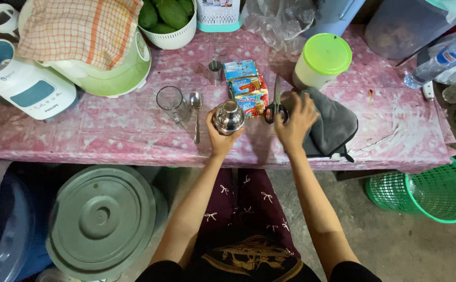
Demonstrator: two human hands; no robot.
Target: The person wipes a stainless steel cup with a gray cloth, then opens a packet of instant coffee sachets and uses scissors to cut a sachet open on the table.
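While the left hand (pixel 218 137) wrapped around a capped steel shaker (pixel 228 117), contents hidden, the right hand (pixel 296 121) lay flat, fingers spread, on a grey cloth (pixel 335 125) beside scissors (pixel 276 107).

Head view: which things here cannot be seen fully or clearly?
- Rice cooker: top hidden under the checked cloth.
- Scissors: handles partly behind the right hand.
- Bottle: cut off by the right edge.
- Shaker: lower body hidden by the left hand.
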